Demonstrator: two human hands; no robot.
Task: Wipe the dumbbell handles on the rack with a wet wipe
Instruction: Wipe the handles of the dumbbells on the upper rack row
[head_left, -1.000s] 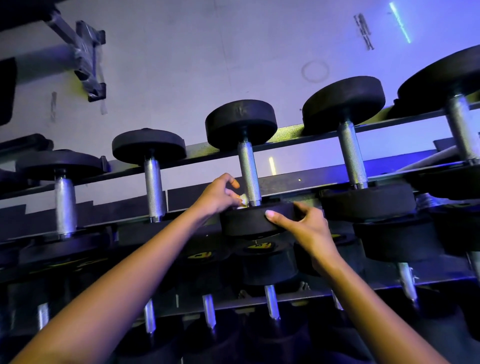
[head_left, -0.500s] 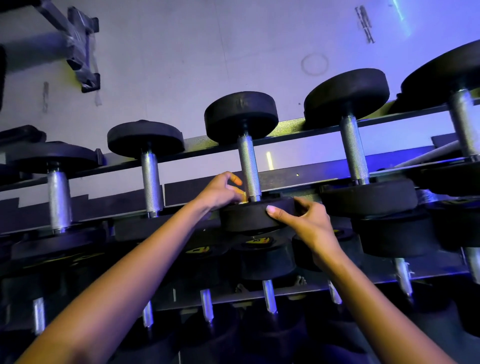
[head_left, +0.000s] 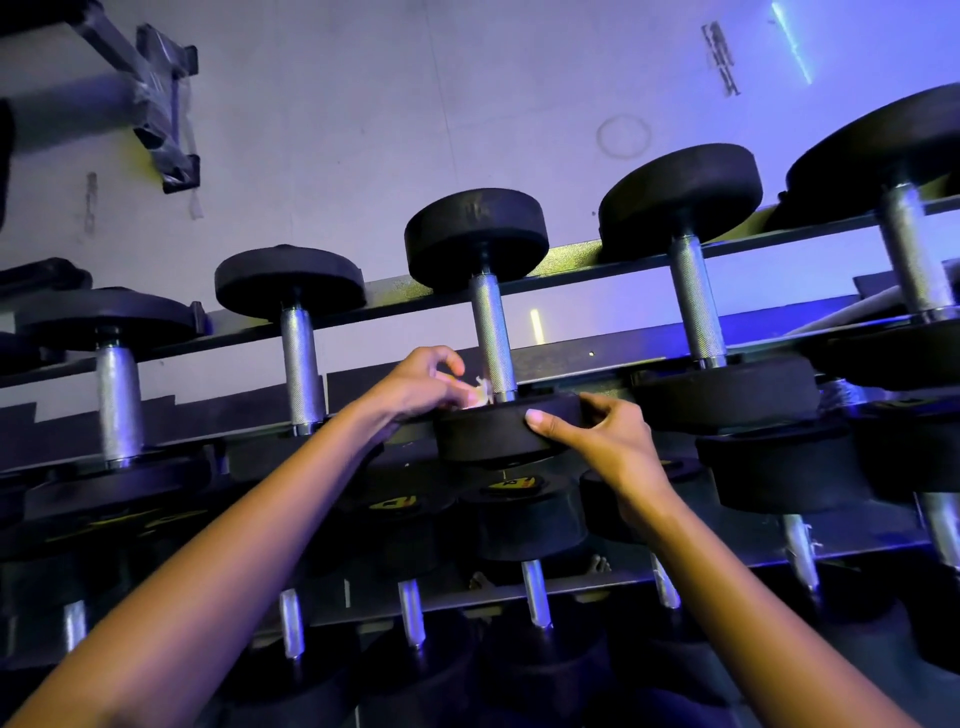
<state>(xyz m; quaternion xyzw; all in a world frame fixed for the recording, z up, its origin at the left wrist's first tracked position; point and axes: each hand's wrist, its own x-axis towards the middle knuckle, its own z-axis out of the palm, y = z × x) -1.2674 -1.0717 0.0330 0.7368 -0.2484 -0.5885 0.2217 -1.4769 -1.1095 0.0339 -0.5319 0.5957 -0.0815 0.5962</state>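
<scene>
Black dumbbells with knurled steel handles lie in a row on the top tier of a dark rack (head_left: 571, 275). My left hand (head_left: 421, 387) pinches a small crumpled white wet wipe (head_left: 480, 391) against the foot of the middle dumbbell's handle (head_left: 491, 332), just above its near weight (head_left: 493, 434). My right hand (head_left: 597, 441) grips the rim of that near weight, thumb on its front face and fingers over the top edge.
Neighbouring handles stand to the left (head_left: 298, 364) and right (head_left: 696, 306) of the middle one. A lower tier of dumbbells (head_left: 524, 519) sits under my forearms. A grey floor (head_left: 415, 130) lies beyond the rack, with a dark bench frame (head_left: 156, 88) at top left.
My left hand's fingers have loosened slightly at the handle's foot, so more of the white wipe shows. The right hand keeps its grip on the near weight.
</scene>
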